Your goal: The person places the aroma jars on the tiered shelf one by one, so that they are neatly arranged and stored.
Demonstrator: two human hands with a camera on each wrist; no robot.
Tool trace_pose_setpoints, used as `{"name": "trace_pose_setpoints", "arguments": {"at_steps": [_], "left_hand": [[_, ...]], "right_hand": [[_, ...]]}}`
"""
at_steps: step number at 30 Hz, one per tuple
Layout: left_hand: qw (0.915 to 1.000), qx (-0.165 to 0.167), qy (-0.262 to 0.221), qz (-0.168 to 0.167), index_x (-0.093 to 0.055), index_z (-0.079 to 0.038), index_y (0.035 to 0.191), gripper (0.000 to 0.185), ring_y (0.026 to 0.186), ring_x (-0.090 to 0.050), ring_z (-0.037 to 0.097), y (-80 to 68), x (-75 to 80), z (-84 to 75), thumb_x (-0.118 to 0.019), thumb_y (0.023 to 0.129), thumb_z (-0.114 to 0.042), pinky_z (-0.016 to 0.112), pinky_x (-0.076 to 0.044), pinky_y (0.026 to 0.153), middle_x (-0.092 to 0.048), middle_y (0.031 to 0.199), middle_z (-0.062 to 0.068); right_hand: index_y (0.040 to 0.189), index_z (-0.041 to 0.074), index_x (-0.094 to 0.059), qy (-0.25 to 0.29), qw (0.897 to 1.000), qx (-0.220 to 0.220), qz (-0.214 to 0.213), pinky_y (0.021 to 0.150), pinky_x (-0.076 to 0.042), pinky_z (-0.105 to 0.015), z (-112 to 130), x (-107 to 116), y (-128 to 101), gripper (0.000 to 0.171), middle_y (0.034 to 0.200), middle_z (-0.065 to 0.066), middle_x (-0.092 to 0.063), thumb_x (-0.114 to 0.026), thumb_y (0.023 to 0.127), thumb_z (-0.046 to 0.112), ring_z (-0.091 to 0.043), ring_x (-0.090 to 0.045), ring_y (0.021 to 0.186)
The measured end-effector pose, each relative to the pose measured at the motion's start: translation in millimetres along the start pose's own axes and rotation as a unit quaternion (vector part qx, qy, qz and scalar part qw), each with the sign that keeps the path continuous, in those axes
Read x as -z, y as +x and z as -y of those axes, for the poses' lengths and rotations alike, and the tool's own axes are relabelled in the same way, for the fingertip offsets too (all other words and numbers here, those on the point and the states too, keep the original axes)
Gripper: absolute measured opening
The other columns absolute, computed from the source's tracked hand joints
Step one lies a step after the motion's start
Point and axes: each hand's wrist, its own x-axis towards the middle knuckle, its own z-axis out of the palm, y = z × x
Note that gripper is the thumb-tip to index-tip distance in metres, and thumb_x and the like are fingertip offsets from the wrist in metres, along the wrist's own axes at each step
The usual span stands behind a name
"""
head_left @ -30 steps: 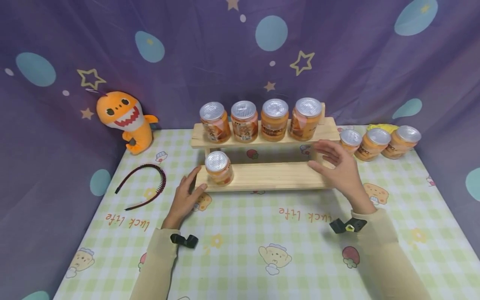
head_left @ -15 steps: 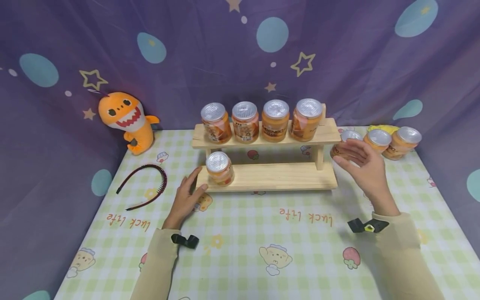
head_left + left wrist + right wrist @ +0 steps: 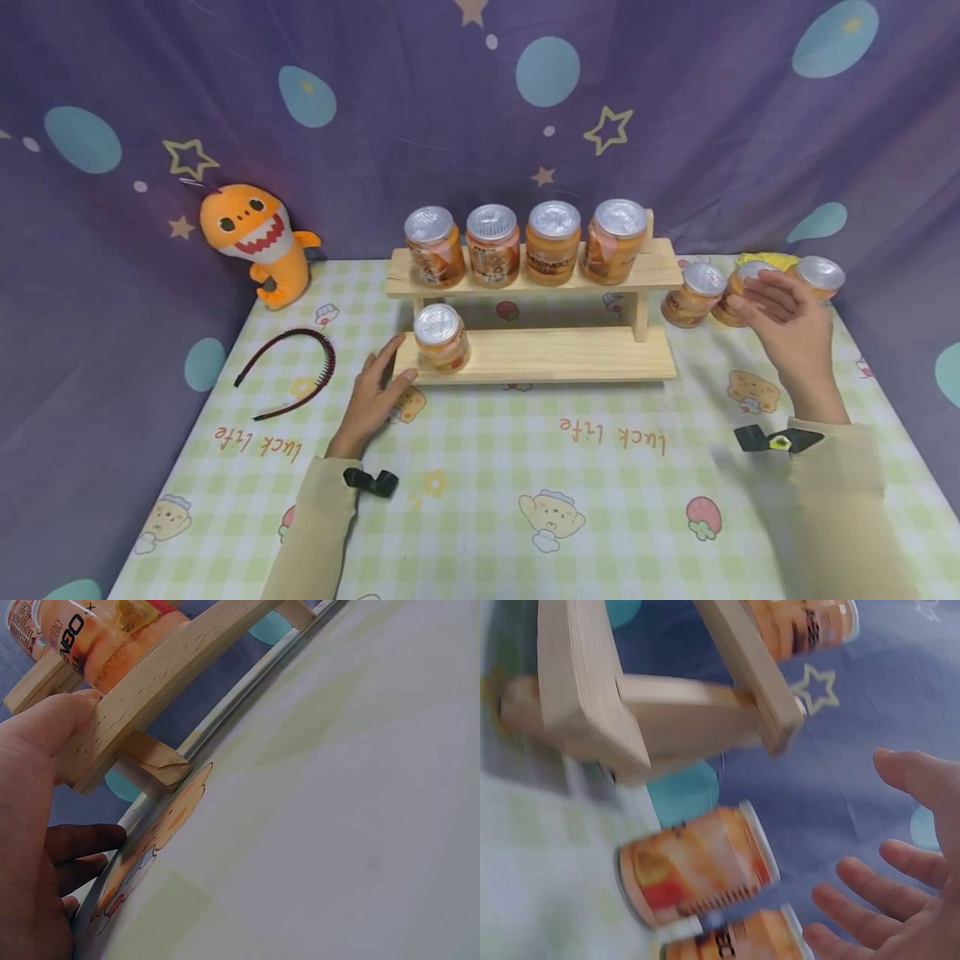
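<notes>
At the far left of the head view an orange shark plush (image 3: pixel 255 243) stands against the curtain with a dark headband (image 3: pixel 288 371) lying on the checked tablecloth (image 3: pixel 480 467) below it. Just right of those, the left hand (image 3: pixel 371 398) rests, fingers fairly straight, against the left end of the wooden two-tier rack (image 3: pixel 536 354), thumb pressed to the lower board beside the single jar (image 3: pixel 441 336) standing there, and four more jars (image 3: pixel 525 242) line the upper shelf at centre frame. At the right, the right hand (image 3: pixel 787 333) hovers with fingers spread and relaxed over three loose jars (image 3: pixel 692 293) beside the rack, over the middle one as far as the blurred wrist view allows, gripping nothing.
</notes>
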Motion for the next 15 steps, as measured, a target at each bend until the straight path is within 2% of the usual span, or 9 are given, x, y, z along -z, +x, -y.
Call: {"name": "trace_pose_setpoints", "arguments": {"at_steps": [3,6,9,12,15], "left_hand": [[1.0,-0.002,0.001,-0.003,-0.036,-0.027,0.156,0.064,0.153,-0.026,0.041,-0.1,-0.1,-0.1,-0.063,0.098,-0.033,0.057,-0.006,0.13,-0.039,0.161,0.008],[1.0,-0.005,0.003,-0.004,-0.036,-0.025,0.156,0.064,0.153,-0.026,0.042,0.1,-0.1,0.2,-0.063,0.098,-0.033,0.058,-0.006,0.129,-0.04,0.161,0.01],[1.0,-0.007,0.003,-0.004,-0.036,-0.024,0.156,0.065,0.152,-0.026,0.043,0.4,-0.3,0.8,-0.063,0.098,-0.032,0.058,-0.006,0.129,-0.04,0.161,0.01],[1.0,-0.009,0.001,-0.004,-0.037,-0.024,0.156,0.064,0.153,-0.027,0.042,0.4,-0.6,1.3,-0.063,0.098,-0.032,0.058,-0.006,0.129,-0.04,0.161,0.01],[1.0,-0.009,-0.001,-0.003,-0.037,-0.025,0.156,0.064,0.153,-0.026,0.041,0.5,-0.9,1.9,-0.063,0.098,-0.032,0.057,-0.006,0.129,-0.04,0.161,0.009]], "right_hand": [[0.12,0.006,-0.066,0.02,0.999,-0.01,-0.041,0.077,-0.053,-0.004,-2.7,9.0,7.7,0.042,0.096,0.016,-0.074,-0.077,0.081,-0.006,0.002,-0.07,0.088],[0.111,0.002,-0.068,0.09,0.993,-0.002,-0.072,0.073,-0.055,-0.007,-4.6,17.7,16.4,0.038,0.09,0.007,-0.076,-0.077,0.077,-0.012,-0.002,-0.072,0.081],[0.107,0.001,-0.068,0.125,0.988,0.011,-0.094,0.073,-0.056,-0.008,-5.9,26.5,25.1,0.036,0.09,0.002,-0.076,-0.077,0.075,-0.014,-0.005,-0.072,0.08],[0.106,0.004,-0.069,0.115,0.987,0.011,-0.115,0.076,-0.055,-0.008,-7.2,34.9,32.8,0.035,0.092,0.003,-0.073,-0.078,0.076,-0.011,-0.005,-0.071,0.083],[0.106,0.008,-0.069,0.077,0.988,-0.002,-0.136,0.079,-0.053,-0.008,-8.4,41.5,39.4,0.033,0.094,0.005,-0.071,-0.079,0.078,-0.005,-0.003,-0.068,0.086]]}}
